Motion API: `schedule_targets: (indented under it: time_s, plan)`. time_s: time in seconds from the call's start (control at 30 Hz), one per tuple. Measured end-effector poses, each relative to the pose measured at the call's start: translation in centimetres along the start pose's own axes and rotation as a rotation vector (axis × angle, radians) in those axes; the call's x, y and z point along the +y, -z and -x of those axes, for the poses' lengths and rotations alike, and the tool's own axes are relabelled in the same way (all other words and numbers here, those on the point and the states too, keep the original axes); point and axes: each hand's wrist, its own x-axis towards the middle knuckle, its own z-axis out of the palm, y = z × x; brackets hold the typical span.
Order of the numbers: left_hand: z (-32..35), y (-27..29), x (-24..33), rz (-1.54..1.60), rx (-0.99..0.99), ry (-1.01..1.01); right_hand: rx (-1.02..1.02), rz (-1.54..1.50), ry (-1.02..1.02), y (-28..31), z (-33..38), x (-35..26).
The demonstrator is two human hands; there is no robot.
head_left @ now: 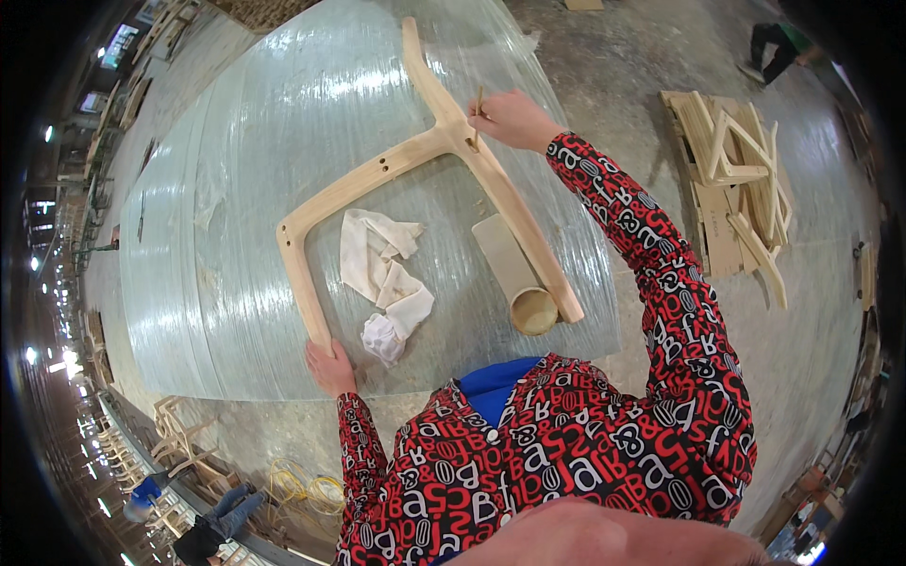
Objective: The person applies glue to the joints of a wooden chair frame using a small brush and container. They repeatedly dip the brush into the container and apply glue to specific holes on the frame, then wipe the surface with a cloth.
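Lying on the table [236, 189]: a wooden frame [415, 156]. Inside the frame's bend, a crumpled rag [387, 274]; right of the rag, against the frame's long leg, a cardboard tube [514, 274]. Off the table, well right of the frame, stacked wooden parts [736, 179] on the floor.

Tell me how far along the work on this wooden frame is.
Done: the wooden frame lies assembled on the table. In hand: the left hand steadies its near end while the right hand works a thin stick at the joint. Left: the white rag lies unused, so any wiping remains.
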Motion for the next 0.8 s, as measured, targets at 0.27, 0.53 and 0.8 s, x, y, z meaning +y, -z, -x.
schedule_targets:
  time_s: [0.27,0.53,0.8]
  plan:
    - [-0.35,0.43,0.41,0.018,-0.018,0.014,0.060,-0.040,0.022,-0.03,0.13,0.53]
    - [-0.50,0.78,0.21,-0.014,-0.010,0.005,0.033,0.007,0.025,-0.50,-0.43,0.39]
    - [-0.19,0.90,0.43,-0.019,-0.032,0.020,-0.004,-0.044,0.019,-0.11,-0.40,-0.08]
